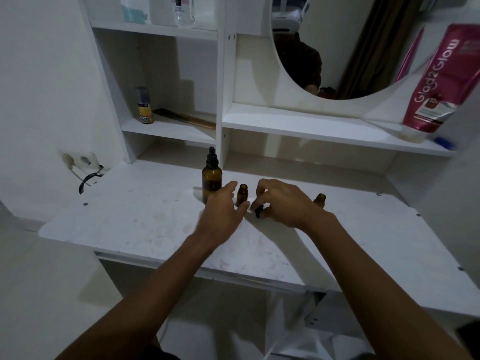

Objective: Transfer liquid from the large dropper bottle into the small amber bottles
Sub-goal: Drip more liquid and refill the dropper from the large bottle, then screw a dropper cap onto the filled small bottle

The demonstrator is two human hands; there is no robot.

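Note:
The large amber dropper bottle stands upright on the white vanity top, its black dropper cap on. A small amber bottle, uncapped, stands just right of it between my hands. My left hand sits in front of the large bottle with fingers spread beside the small bottle's base, holding nothing. My right hand pinches a small black cap low over the tabletop. A second small amber bottle pokes out behind my right hand, partly hidden.
A shelf unit rises at the back with a spray can and a comb. A round mirror and a pink tube sit at the right. A wall socket with a cable is at the left edge.

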